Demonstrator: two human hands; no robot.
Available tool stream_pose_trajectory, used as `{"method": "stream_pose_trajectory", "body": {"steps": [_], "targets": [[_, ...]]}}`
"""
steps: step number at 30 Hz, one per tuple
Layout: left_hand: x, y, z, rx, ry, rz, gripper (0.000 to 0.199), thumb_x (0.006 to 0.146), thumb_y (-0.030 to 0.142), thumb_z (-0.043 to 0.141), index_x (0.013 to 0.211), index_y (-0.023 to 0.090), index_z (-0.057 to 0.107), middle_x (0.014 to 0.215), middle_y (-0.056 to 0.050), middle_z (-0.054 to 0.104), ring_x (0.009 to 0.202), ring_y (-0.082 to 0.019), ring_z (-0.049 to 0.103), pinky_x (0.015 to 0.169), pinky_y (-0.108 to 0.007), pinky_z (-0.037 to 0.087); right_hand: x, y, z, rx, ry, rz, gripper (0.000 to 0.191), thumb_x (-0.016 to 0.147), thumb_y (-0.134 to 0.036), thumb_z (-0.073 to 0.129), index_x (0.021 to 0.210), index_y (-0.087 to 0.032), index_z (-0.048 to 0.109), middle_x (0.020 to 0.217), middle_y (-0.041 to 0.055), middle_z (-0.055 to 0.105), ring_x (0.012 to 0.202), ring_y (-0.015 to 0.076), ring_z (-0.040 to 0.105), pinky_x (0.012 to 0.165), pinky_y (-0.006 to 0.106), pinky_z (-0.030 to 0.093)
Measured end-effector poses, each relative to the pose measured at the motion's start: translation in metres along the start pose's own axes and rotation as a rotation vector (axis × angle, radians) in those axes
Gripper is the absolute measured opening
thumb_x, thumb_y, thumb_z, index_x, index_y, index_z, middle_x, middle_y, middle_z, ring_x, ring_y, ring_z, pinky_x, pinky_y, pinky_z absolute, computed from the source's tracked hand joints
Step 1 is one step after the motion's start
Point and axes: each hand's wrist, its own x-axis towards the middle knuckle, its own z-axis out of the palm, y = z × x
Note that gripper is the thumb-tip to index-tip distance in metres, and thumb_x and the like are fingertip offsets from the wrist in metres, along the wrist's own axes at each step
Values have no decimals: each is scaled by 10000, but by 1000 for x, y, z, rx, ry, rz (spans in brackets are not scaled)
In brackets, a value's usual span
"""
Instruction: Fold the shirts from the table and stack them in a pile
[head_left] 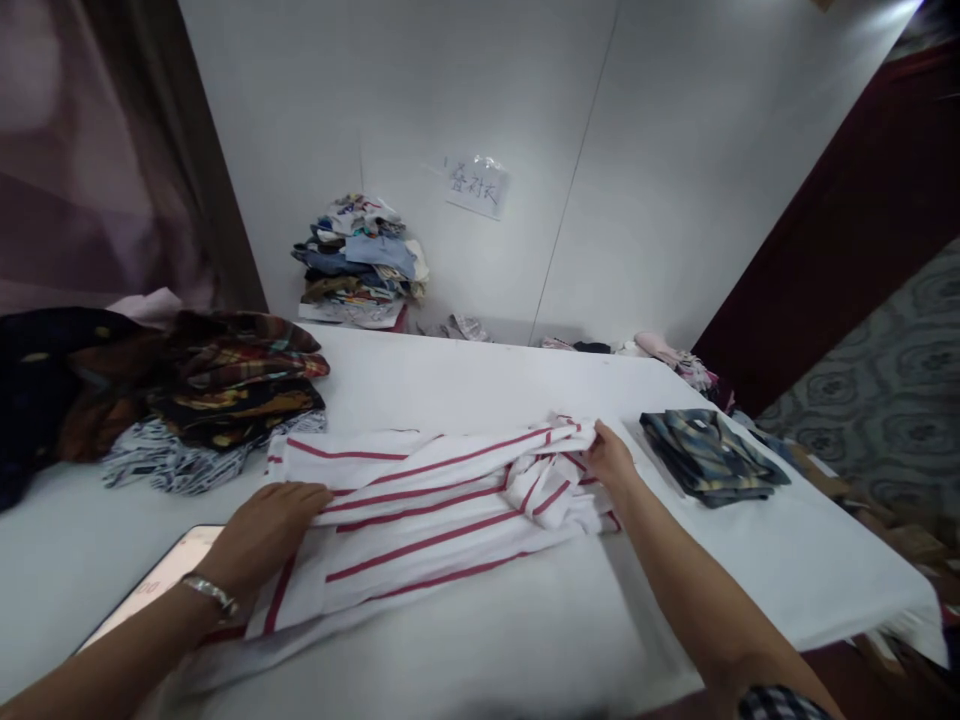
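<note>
A white shirt with red stripes lies stretched across the white table, its right end bunched up. My left hand, with a bracelet at the wrist, rests palm down on the shirt's left part, fingers together. At the right end my right hand pinches the striped fabric near the collar or cuff; which one I cannot tell. Under my left forearm lies a phone with a lit screen, partly hidden.
A heap of dark, plaid and patterned clothes covers the table's left side. A folded plaid shirt lies at the right. Behind the table stand a tall clothes stack and a wall with a paper sign.
</note>
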Motion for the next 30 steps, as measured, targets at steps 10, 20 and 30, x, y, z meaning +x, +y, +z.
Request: {"method": "stream_pose_trajectory", "body": {"steps": [10,20,30], "targets": [[6,-12,7,-97,-12,-34,536,621,187,406,1040,309,718,1183,10,724,1116,-240,646,1024,-376,439,-56,5,-29,77,-251,210,322,751,-468,669,992,-256,694,1083,68,739,1056,263,690,942,430,551],[9,6,-17,-236,82,-177,460,740,66,439,1104,183,695,1203,-73,706,1136,-214,632,1005,-300,462,-105,35,8,-426,-327,-131,651,498,-447,754,1110,-620,613,1256,-15,649,1308,345,498,1103,543,356],[5,24,-20,-233,126,-212,523,707,10,455,1134,175,708,1206,-68,707,1150,-216,626,1021,-339,476,-36,-79,-42,72,89,-174,651,421,-337,826,1061,-293,713,789,-6,578,550,94,479,454,244,411]]}}
